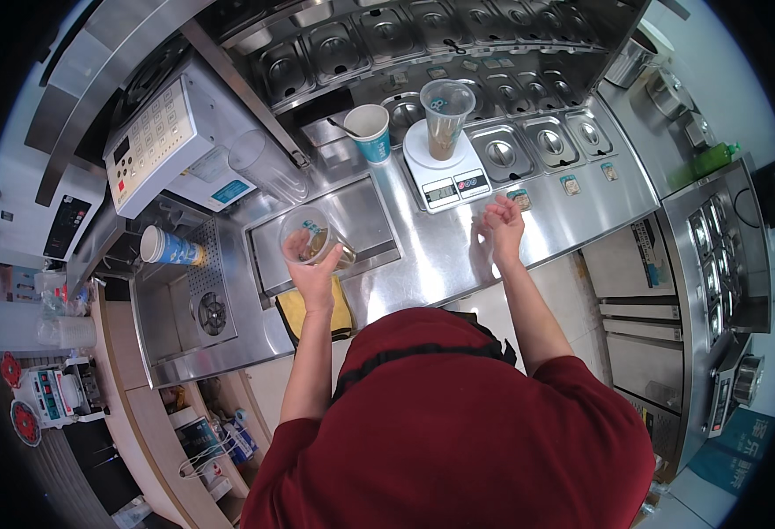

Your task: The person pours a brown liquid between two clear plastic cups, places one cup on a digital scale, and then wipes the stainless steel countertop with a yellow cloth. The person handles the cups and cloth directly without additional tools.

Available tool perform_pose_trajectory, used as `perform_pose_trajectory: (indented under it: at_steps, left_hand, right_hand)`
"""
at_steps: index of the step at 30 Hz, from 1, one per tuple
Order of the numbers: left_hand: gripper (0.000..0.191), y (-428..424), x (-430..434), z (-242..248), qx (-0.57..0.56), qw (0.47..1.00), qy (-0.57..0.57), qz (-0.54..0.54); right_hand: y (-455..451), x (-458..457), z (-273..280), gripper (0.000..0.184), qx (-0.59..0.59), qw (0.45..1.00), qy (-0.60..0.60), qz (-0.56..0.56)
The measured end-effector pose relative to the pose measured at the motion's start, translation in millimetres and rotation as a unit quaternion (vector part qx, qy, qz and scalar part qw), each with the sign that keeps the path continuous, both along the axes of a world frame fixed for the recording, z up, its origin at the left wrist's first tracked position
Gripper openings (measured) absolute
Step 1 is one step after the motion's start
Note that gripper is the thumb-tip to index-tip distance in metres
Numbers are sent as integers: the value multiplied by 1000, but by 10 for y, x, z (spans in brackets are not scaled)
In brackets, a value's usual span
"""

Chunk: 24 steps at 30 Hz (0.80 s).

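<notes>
In my left hand [314,268] is a clear plastic cup [324,246] with some brownish liquid at its bottom, held over the sunken steel tray of the counter. My right hand [505,221] is empty, its fingers loosely curled, just above the counter beside a white digital scale [437,175]. On the scale stands another clear plastic cup [447,116], partly filled with something brownish. Left of the scale stands a blue and white paper cup [369,135] with a dark utensil handle beside its rim.
Lidded steel containers [503,153] line the counter's back. A white machine with a keypad [156,142] and a tall clear container [268,165] stand at left. Stacked paper cups [172,246] lie near a sink [169,311]. A yellow cloth [338,307] lies at the front edge.
</notes>
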<state>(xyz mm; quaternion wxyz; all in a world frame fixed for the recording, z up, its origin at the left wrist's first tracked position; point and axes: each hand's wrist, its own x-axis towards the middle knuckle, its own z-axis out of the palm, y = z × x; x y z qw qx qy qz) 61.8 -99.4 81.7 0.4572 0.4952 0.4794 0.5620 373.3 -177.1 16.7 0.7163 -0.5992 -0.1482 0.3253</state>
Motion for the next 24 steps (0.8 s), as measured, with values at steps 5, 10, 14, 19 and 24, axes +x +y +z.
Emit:
perform_pose_trajectory:
  at_steps: [5,10,14,19,24]
  left_hand:
    - [67,14,3,-24,2,1000,-4,-4]
    - [67,23,42,-11,3,1000,-1,-8]
    - [67,29,79,1,3,1000,-2,-14]
    - [67,18,165,47,11,999,3,-32]
    - [69,32,206,37,28,997,42,-56]
  right_hand:
    - [-19,-37,-48,35,0,999,28,19]
    - [-66,-67,-160,35,5,999,26,35]
    - [-101,-173,-102,34,-3,999,35,36]
    - [-144,-242,-77,34,-11,999,27,36]
    - [-205,-312,-135,34,-20,997,6,71]
